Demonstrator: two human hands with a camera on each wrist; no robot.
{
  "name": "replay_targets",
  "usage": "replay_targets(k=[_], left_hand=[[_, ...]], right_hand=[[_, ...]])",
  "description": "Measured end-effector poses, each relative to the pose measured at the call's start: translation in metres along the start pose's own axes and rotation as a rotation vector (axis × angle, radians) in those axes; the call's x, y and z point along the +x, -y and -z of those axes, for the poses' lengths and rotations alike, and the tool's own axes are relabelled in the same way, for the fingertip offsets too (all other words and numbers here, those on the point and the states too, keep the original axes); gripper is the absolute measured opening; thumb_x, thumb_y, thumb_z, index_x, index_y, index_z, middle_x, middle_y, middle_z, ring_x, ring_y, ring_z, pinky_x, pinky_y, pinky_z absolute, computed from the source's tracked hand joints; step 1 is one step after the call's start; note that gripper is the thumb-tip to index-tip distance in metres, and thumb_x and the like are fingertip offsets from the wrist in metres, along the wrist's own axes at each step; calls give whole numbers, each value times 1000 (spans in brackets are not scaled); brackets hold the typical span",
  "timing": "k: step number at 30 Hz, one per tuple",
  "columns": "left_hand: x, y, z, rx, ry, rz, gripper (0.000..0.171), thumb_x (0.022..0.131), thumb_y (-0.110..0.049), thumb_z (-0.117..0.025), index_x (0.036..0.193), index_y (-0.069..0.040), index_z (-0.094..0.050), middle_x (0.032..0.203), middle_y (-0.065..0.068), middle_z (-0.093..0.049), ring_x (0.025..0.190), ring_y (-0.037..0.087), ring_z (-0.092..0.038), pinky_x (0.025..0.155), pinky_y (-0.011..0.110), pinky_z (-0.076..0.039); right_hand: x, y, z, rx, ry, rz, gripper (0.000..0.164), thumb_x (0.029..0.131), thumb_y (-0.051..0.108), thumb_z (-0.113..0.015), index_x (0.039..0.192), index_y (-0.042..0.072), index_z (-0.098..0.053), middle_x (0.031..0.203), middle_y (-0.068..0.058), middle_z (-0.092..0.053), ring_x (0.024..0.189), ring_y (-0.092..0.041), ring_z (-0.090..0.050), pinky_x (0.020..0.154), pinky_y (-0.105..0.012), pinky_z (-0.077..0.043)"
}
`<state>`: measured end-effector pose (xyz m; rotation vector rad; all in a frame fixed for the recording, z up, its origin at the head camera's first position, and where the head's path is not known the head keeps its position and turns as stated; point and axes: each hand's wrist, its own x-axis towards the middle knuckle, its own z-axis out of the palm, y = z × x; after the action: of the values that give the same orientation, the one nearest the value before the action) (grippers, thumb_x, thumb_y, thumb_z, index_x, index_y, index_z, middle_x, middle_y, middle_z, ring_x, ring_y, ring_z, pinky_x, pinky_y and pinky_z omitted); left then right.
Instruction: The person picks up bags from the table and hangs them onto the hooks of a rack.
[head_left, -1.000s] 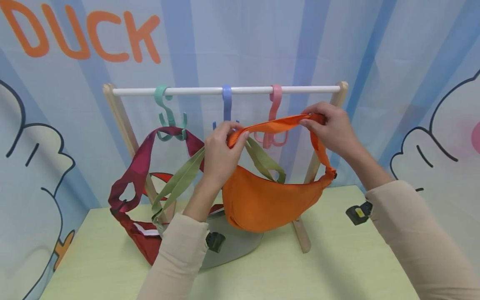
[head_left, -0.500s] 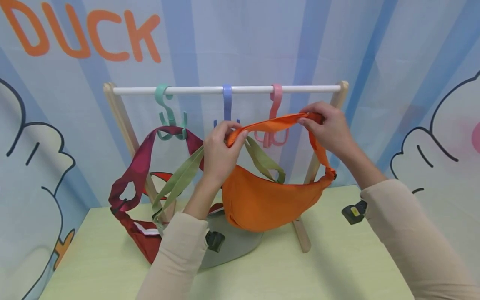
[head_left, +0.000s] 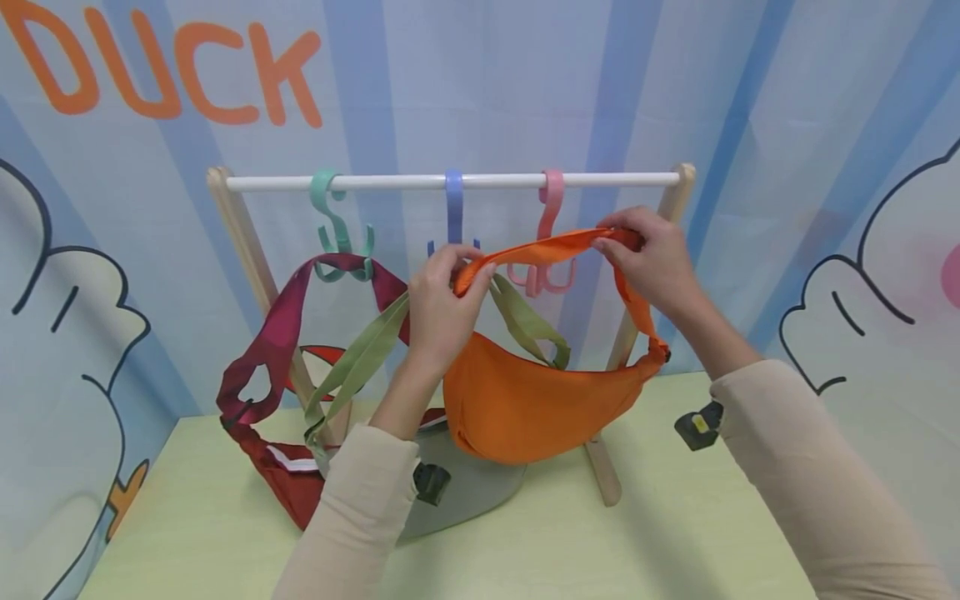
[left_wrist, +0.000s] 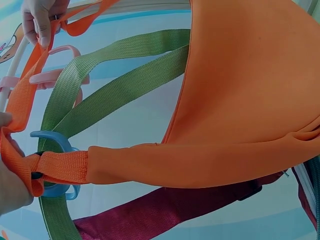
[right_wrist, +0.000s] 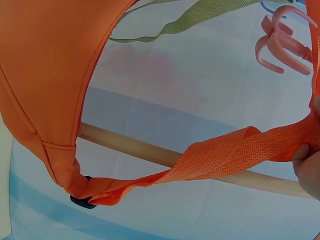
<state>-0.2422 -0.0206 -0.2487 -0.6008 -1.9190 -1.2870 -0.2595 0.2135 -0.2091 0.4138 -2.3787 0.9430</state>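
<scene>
An orange waist bag [head_left: 540, 412] hangs in the air from its strap, in front of the rack. My left hand [head_left: 442, 308] pinches the strap at its left part, near the blue hook [head_left: 454, 204]. Farther right, my right hand [head_left: 648, 254] grips the same strap between thumb and fingers. Between the hands the strap [head_left: 547, 248] runs nearly straight, passing just in front of the pink hook [head_left: 551, 200]. In the left wrist view the green strap [left_wrist: 115, 85] of another bag loops over the blue hook. A black buckle [right_wrist: 83, 200] shows at the bag's end in the right wrist view.
A dark red bag [head_left: 281, 333] hangs from the green hook [head_left: 330, 212]. A grey-green bag [head_left: 480, 487] hangs low behind my left forearm. The hooks sit on a white rail [head_left: 390, 181] between wooden posts [head_left: 240, 225], on a pale yellow table [head_left: 540, 550].
My right hand has shifted very slightly left with the strap. The left hand and the hanging bags stay nearly where they were.
</scene>
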Motion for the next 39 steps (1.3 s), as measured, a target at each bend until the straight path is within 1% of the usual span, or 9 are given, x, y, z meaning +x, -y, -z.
replay_targets(k=[7, 15, 26, 34, 39], left_hand=[[0, 0, 0, 5, -5, 4, 16, 85, -12, -64, 94, 2, -62, 75, 11, -55, 64, 20, -49, 56, 28, -40], [-3, 2, -2, 13, -3, -1, 15, 85, -10, -64, 94, 2, -62, 75, 11, -55, 64, 19, -49, 56, 27, -40], [-4, 1, -3, 2, -13, -23, 15, 84, -10, -64, 94, 2, -62, 75, 11, -56, 64, 19, -51, 56, 27, -42], [-7, -1, -4, 13, 16, -12, 18, 84, -12, -65, 95, 2, -62, 76, 10, -55, 67, 20, -51, 58, 27, -41], [-7, -2, -5, 19, 21, -20, 18, 84, -11, -66, 96, 2, -62, 79, 11, -56, 68, 20, -52, 59, 27, -43]], right_hand=[[1, 0, -4, 12, -5, -24, 26, 89, 15, -60, 110, 0, -60, 99, -14, -55, 83, -25, -50, 71, -35, -45], [1, -2, -8, 4, -6, -47, 25, 89, 14, -60, 110, 1, -59, 101, -13, -55, 86, -25, -51, 77, -40, -47], [4, -1, -9, 24, -36, -31, 25, 89, 14, -59, 109, -1, -60, 99, -15, -56, 85, -26, -51, 75, -39, -46], [5, -4, -14, 26, -62, -33, 22, 89, 12, -59, 105, -2, -60, 98, -15, -57, 83, -25, -52, 76, -38, -46], [5, -4, -16, 34, -76, -41, 22, 89, 13, -59, 106, -2, -60, 99, -15, -57, 84, -25, -52, 77, -39, -47]])
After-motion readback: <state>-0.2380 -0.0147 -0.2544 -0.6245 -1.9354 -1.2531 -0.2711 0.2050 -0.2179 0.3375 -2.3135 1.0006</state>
